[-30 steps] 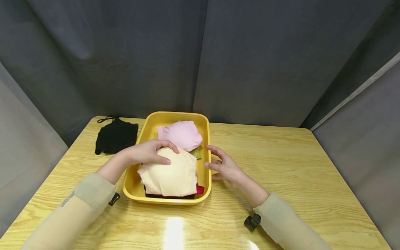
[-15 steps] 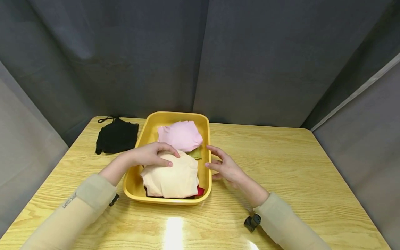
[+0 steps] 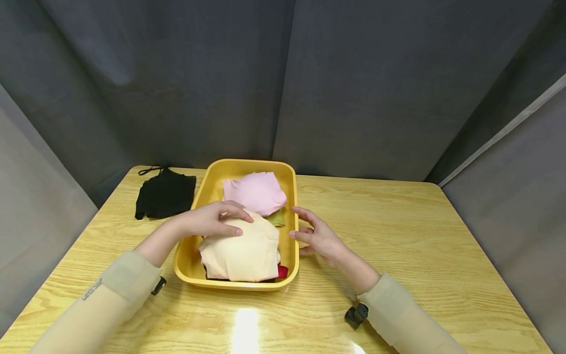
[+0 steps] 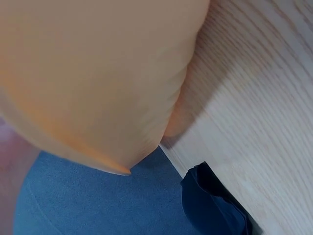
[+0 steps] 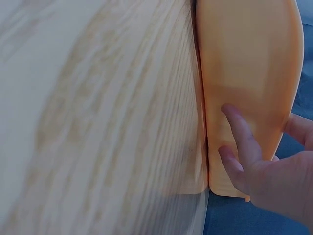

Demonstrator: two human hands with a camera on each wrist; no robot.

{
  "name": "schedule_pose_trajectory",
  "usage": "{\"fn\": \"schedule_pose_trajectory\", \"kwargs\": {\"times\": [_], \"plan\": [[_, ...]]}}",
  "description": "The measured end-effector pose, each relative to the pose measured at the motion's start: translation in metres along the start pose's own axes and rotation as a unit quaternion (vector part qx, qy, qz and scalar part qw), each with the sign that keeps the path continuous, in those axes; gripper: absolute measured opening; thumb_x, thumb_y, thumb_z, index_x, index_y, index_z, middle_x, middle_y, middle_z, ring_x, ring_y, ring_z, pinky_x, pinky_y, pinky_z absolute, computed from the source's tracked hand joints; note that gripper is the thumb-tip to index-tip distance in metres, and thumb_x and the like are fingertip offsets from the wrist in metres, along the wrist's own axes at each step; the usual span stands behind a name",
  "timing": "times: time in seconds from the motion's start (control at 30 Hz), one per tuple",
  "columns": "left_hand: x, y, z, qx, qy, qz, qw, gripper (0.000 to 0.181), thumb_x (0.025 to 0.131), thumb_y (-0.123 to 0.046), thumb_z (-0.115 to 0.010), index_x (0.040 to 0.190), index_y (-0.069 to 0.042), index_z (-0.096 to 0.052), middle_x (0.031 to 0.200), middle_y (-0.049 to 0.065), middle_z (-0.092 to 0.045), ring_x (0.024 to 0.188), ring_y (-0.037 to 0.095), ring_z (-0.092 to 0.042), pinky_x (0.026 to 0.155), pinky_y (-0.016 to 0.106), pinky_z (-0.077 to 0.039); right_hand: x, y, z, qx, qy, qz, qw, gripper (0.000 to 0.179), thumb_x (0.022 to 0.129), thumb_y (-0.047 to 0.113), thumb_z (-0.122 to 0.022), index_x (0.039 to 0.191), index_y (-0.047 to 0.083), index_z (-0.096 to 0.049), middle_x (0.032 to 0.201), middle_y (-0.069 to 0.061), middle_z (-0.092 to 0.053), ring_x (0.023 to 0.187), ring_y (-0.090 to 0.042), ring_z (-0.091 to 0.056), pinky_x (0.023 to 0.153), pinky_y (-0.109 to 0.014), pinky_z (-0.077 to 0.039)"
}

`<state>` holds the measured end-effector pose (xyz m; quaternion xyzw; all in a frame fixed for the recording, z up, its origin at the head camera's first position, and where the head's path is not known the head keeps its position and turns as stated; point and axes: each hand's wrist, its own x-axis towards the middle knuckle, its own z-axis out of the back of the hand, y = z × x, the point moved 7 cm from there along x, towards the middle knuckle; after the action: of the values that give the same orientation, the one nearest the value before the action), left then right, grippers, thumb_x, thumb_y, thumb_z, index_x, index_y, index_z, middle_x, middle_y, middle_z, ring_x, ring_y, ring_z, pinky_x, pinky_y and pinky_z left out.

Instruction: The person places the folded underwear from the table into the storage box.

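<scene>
A yellow plastic bin (image 3: 239, 286) stands on the table with folded clothes in it. At its near end lies a cream folded garment (image 3: 243, 258), over dark and red cloth. My left hand (image 3: 212, 219) rests on the upper left of that garment, thumb and a finger spread apart; the other fingers are mostly hidden. A pink folded garment (image 3: 255, 191) fills the far half, with a bit of olive cloth (image 3: 277, 218) beneath. My right hand (image 3: 320, 241) touches the bin's right wall from outside. In the right wrist view, its fingers (image 5: 244, 139) lie spread along the wall.
A black folded garment (image 3: 165, 194) with a looped strap lies on the table (image 3: 398, 236), left of the bin. Grey curtains (image 3: 353, 98) hang behind the table and along both sides. The left wrist view shows the bin's outer wall (image 4: 107, 73) close up.
The cream garment has shifted slightly toward the near right under my left hand, uncovering more olive cloth; it has barely moved in the last half second. My right hand has stayed put.
</scene>
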<state>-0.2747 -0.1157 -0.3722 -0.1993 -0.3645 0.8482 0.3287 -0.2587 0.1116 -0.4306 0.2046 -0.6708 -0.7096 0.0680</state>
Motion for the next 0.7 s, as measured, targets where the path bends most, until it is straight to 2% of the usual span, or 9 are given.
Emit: {"fn": "schedule_pose_trajectory", "kwargs": {"times": [0.1, 0.37, 0.53, 0.7], "plan": [[-0.002, -0.001, 0.001, -0.003, 0.0, -0.006, 1.0, 0.035, 0.085, -0.03, -0.07, 0.119, -0.024, -0.065, 0.134, 0.002, -0.051, 0.128, 0.023, -0.041, 0.109, 0.046, -0.032, 0.0, -0.001, 0.0, 0.002, 0.001, 0.001, 1.0, 0.063, 0.091, 0.005, -0.059, 0.146, 0.021, -0.031, 0.154, -0.009, -0.02, 0.125, -0.041, -0.045, 0.076, -0.051, -0.054], [-0.01, -0.004, 0.008, -0.044, -0.008, 0.016, 0.9989, 0.047, 0.084, -0.035, -0.071, 0.128, -0.024, -0.057, 0.144, 0.001, -0.042, 0.134, 0.025, -0.036, 0.108, 0.048, -0.032, 0.0, 0.0, 0.0, 0.005, 0.002, 0.001, 1.0, 0.065, 0.091, 0.006, -0.061, 0.147, 0.021, -0.029, 0.154, -0.008, -0.02, 0.125, -0.041, -0.045, 0.075, -0.051, -0.054], [-0.015, -0.006, 0.014, -0.039, -0.018, 0.028, 0.9987, 0.049, 0.085, -0.036, -0.069, 0.131, -0.027, -0.054, 0.144, 0.0, -0.041, 0.122, 0.027, -0.045, 0.099, 0.047, -0.04, 0.0, 0.0, 0.0, 0.006, 0.003, 0.004, 1.0, 0.065, 0.091, 0.005, -0.06, 0.146, 0.021, -0.03, 0.154, -0.008, -0.021, 0.125, -0.041, -0.046, 0.075, -0.051, -0.054], [-0.02, -0.008, 0.021, -0.033, -0.032, 0.032, 0.9984, 0.047, 0.087, -0.035, -0.067, 0.131, -0.03, -0.053, 0.138, -0.002, -0.048, 0.118, 0.026, -0.046, 0.098, 0.048, -0.04, 0.0, 0.0, 0.0, 0.007, 0.005, 0.005, 1.0, 0.063, 0.09, 0.007, -0.062, 0.144, 0.025, -0.033, 0.154, -0.008, -0.021, 0.124, -0.041, -0.046, 0.075, -0.05, -0.054]]}}
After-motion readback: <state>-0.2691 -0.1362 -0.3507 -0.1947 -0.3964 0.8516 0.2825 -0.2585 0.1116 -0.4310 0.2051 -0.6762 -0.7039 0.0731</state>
